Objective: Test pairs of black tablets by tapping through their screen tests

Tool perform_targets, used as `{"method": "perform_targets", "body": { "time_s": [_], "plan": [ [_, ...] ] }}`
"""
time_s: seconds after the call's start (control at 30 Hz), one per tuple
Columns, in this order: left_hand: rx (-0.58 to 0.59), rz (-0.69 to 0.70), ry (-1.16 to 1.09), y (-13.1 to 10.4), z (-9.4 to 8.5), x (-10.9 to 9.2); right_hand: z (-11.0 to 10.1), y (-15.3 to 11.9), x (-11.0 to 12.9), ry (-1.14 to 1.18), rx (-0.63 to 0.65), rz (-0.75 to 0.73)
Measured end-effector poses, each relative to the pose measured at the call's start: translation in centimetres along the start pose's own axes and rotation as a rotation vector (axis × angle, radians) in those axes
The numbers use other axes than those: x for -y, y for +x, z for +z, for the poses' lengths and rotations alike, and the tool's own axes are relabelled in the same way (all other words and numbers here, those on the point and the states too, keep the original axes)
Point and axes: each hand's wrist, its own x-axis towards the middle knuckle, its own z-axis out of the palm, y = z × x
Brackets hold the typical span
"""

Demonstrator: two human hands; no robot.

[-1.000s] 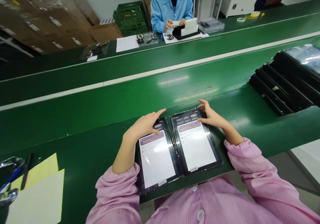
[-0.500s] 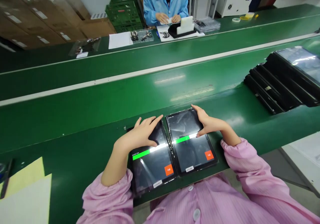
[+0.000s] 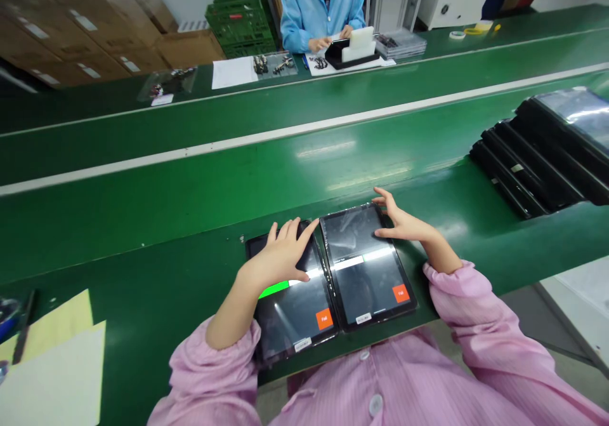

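Two black tablets lie side by side on the green bench before me, screens up. The left tablet (image 3: 295, 315) shows a green bar and an orange-red "Fail" box. My left hand (image 3: 278, 254) lies spread over its upper half and covers part of the screen; its fingers are apart. On the right tablet (image 3: 366, 286) the bar looks mostly white, with the same "Fail" box below. My right hand (image 3: 399, 223) rests at that tablet's upper right edge, thumb over the screen, fingers spread and gripping nothing.
A stack of black tablets (image 3: 537, 153) lies at the right. Yellow and white paper sheets (image 3: 61, 362) are at the lower left. Across the bench a person in a blue jacket (image 3: 304, 13) works beside a black stand with white blocks (image 3: 359, 45). Green crates (image 3: 242, 23) stand behind.
My right hand has shifted up along the right tablet's edge, its thumb off the bar. That tablet's bar went from green to mostly white. The view has moved slightly.
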Motion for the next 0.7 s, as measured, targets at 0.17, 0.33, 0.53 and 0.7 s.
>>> {"method": "perform_targets", "body": {
  "time_s": [0.17, 0.33, 0.53, 0.7],
  "plan": [
    [-0.001, 0.058, -0.058, 0.2, -0.5, 0.7, 0.3, -0.8, -0.9, -0.032, -0.180, 0.157],
    [-0.041, 0.066, -0.062, 1.1, -0.8, 0.4, 1.6, -2.7, -0.2, 0.037, -0.309, 0.270],
    [-0.025, 0.089, -0.079, 1.7, -1.3, -0.2, 2.1, -3.3, 0.7, 0.030, -0.414, 0.376],
    [0.033, 0.045, -0.094, 1.8, -1.9, -0.6, 1.9, -3.4, 1.3, -0.048, -0.442, 0.388]
  ]
}}
